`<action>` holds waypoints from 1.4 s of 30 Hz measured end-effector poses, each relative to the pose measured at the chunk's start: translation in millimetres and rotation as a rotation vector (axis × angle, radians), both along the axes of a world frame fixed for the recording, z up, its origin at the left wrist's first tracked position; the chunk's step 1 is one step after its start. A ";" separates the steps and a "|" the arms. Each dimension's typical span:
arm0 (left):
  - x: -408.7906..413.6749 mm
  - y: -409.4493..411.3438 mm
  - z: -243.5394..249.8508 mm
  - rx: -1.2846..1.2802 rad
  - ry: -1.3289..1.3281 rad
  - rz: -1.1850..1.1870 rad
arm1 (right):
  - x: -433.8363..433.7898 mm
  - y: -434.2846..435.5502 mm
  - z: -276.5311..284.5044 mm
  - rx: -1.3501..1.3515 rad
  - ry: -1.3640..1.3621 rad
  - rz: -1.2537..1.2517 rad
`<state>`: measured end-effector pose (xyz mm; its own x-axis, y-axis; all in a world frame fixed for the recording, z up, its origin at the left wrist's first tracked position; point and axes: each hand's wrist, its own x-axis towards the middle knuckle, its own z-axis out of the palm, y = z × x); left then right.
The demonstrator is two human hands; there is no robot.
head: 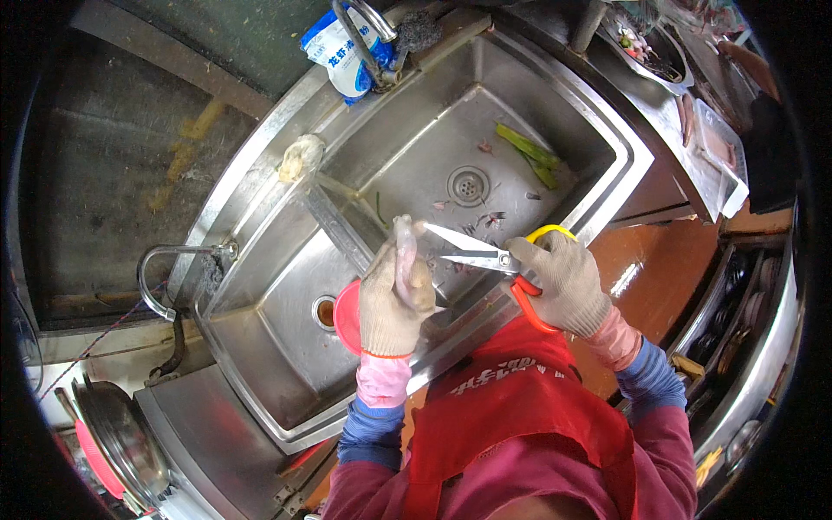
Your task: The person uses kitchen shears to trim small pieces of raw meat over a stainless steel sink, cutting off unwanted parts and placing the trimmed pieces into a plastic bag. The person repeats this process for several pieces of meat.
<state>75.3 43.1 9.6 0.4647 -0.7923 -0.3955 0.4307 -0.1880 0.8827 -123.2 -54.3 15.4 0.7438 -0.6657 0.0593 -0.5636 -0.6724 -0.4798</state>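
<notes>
My left hand [395, 296], in a beige knit glove, grips a slippery, pale pinkish piece of raw seafood or meat [406, 257] over the divider of the steel double sink. In my right hand [564, 279], gloved alike, are scissors [481, 252] with one yellow and one red handle loop. Their blades stand apart and point left, the upper tip close to or touching the piece; which of these I cannot tell. Beneath them, the right-hand basin [416, 162] holds green stalks [528, 153] and small dark and pinkish scraps [492, 219] around its drain.
A pink bowl [346, 317] sits partly behind my left hand in the left basin. Two faucets [153, 279] [370, 45], a blue-and-white bag [341, 55] and a crumpled cloth [302, 158] line the far rim. A plastic tray [718, 146] and a bowl [650, 55] stand at right.
</notes>
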 end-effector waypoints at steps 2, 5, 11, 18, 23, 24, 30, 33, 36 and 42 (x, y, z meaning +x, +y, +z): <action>-4.5 -2.0 -5.4 -0.014 -0.056 0.073 | -0.6 0.0 -4.0 -0.055 -0.064 0.067; -6.2 -5.2 3.6 -0.042 0.150 0.114 | -3.2 -1.2 -9.6 -0.121 -0.079 0.106; -2.6 0.5 6.4 -0.061 0.266 0.051 | -3.7 -1.7 -10.9 -0.145 -0.041 0.122; -4.6 -2.6 2.5 -0.041 0.289 0.134 | -5.4 0.7 -14.7 -0.142 0.009 0.106; -7.2 -4.7 12.3 -0.040 0.413 0.158 | -5.2 0.1 -12.2 -0.148 -0.044 0.130; -7.5 -4.4 12.4 -0.042 0.388 0.156 | -5.3 0.7 -12.2 -0.143 -0.049 0.130; -9.6 -2.1 9.3 -0.031 0.298 0.108 | -6.1 3.7 -15.1 -0.135 -0.009 0.121; -13.4 -2.8 12.8 -0.012 0.271 0.091 | -4.2 4.1 -12.1 -0.100 -0.024 0.114; -15.0 -1.5 12.1 0.007 0.221 0.066 | -3.1 5.7 -13.5 -0.119 -0.052 0.113; -18.5 -6.7 12.5 0.050 0.218 0.167 | 1.1 9.3 -10.4 -0.077 -0.011 0.116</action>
